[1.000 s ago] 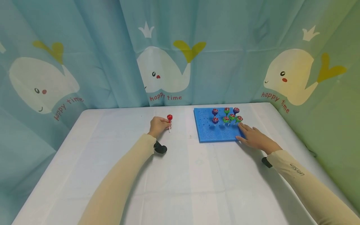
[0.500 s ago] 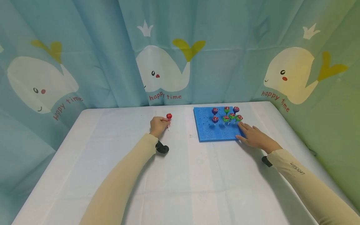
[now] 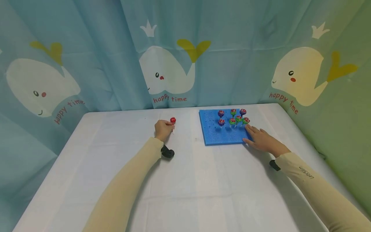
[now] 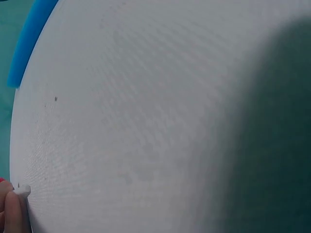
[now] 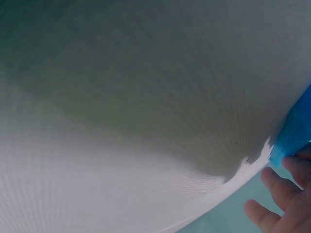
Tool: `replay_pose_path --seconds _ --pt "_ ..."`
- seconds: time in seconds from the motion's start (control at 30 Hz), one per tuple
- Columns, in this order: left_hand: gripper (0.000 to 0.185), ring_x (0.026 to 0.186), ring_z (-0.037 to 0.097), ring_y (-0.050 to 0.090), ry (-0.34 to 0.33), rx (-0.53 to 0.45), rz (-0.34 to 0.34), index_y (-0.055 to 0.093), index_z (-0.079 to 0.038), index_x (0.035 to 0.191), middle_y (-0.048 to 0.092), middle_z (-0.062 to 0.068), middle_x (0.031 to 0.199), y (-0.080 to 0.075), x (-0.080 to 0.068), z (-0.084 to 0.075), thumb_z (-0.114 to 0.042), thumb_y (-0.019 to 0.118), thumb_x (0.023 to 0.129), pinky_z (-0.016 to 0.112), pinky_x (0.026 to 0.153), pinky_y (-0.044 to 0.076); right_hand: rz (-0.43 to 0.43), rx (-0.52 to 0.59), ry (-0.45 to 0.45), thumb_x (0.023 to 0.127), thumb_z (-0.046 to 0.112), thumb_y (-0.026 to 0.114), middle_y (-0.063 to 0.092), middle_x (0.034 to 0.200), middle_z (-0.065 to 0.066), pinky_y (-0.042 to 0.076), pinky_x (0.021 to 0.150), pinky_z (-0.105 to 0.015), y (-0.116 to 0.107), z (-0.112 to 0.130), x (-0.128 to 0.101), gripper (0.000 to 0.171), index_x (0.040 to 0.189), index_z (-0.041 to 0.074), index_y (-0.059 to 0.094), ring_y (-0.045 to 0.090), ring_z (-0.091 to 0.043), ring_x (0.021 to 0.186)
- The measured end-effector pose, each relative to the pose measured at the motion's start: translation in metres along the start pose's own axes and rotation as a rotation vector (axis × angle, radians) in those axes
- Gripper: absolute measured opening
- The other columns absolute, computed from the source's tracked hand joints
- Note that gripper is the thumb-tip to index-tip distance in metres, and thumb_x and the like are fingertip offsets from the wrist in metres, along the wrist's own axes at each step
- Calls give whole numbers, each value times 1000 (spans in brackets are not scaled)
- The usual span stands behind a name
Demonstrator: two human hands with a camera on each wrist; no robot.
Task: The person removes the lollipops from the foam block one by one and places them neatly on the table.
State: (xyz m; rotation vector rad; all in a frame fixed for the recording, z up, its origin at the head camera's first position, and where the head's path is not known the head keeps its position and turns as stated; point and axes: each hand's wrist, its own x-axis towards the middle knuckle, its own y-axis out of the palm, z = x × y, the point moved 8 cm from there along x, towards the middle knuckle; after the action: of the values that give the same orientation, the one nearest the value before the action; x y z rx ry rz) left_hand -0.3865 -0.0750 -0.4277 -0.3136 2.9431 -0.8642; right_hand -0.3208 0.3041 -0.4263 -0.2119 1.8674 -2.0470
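Observation:
In the head view, my left hand pinches the stick of a red lollipop between thumb and fingers, its candy end up, left of the blue board. The left wrist view shows the white stick end poking out past the fingertips. The blue foam board, dotted with small holes, holds several lollipops upright: purple ones such as this purple lollipop, and green ones such as this green lollipop. My right hand rests at the board's right edge, fingers spread and fairly straight.
A white cloth covers the table. Behind it hangs a blue-green curtain printed with whales, which also runs along the right side. Dark straps with camera mounts sit at both wrists.
The red lollipop has shifted slightly left and in towards my left hand, which stays at nearly the same spot. The right hand and board hold still; the head view has tilted a little.

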Motion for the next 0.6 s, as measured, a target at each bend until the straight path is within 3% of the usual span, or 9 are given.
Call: replay_pose_path --seconds 0.4,0.6 --pt "12 84 28 67 38 28 -15 73 5 86 72 19 88 -4 2 -5 -5 73 80 32 78 52 7 -18 1 98 36 45 24 148 -34 23 108 -65 -2 4 -1 69 142 -13 23 26 -49 135" --pt "11 51 9 59 36 20 -2 73 5 84 72 19 82 -5 3 -2 -6 73 80 14 53 45 14 -18 4 99 37 44 23 148 -33 23 108 -65 -2 2 0 70 143 -13 22 25 -49 136"
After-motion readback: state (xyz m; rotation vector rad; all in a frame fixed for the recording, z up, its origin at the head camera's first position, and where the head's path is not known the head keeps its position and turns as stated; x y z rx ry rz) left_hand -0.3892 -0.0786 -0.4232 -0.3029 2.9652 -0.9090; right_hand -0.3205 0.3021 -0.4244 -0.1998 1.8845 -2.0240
